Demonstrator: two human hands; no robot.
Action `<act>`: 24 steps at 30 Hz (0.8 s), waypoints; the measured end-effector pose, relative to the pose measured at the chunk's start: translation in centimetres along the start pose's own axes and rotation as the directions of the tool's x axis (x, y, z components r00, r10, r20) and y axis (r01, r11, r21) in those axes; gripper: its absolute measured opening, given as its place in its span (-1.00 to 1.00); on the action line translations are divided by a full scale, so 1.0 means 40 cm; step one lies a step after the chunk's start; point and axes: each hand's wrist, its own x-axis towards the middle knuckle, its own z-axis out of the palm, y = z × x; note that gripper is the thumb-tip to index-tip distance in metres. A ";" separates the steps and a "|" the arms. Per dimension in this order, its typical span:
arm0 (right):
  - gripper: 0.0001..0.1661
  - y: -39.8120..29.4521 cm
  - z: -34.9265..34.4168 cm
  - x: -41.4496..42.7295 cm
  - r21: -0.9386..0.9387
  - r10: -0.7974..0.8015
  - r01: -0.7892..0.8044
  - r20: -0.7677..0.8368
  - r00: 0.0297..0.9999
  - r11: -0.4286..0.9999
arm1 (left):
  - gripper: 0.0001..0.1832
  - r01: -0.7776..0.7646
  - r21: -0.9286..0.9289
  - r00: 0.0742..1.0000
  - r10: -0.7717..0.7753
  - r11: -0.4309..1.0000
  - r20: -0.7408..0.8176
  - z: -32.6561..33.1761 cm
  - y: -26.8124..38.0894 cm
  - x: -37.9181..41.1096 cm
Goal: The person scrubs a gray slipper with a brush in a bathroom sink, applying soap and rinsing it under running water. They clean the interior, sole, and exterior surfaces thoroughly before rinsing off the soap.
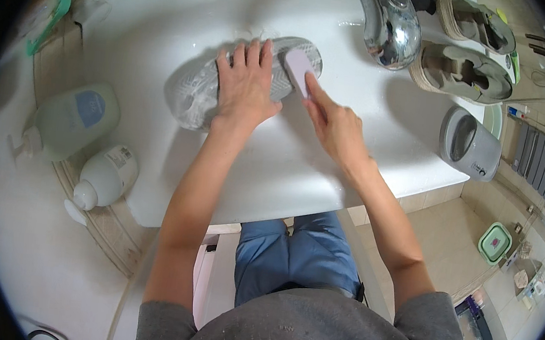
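A grey shoe (193, 94) lies in the white washbasin (262, 174), its patterned sole facing up. My left hand (245, 86) presses flat on the middle of the sole with the fingers spread, steadying the shoe. In my right hand (338, 122) is a pale pink brush (298, 69), laid against the right end of the sole. The brush's underside is hidden. The chrome faucet (394, 34) stands above and to the right of both hands.
Two beige shoes (464, 73) rest on the basin's right edge, beside a grey container (469, 144). Two pump bottles, one large and pale green (78, 119) and one white (109, 174), stand at the left. A green basin (495, 243) is farther off at the right.
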 end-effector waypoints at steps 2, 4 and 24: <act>-0.42 -0.001 0.000 -0.038 -0.035 -0.027 0.028 0.040 0.999 0.999 | 0.23 -0.001 -0.023 0.995 0.003 1.000 0.098 -0.008 -0.003 -0.011; -0.42 -0.009 -0.008 -0.055 -0.087 -0.022 0.030 0.101 0.995 0.996 | 0.23 0.002 -0.039 0.992 0.003 0.999 0.125 -0.002 -0.003 -0.033; -0.46 0.031 0.009 0.034 -0.034 -0.168 0.173 0.112 0.979 0.984 | 0.23 0.184 -0.176 0.980 -0.194 0.967 -0.041 0.072 -0.015 -0.108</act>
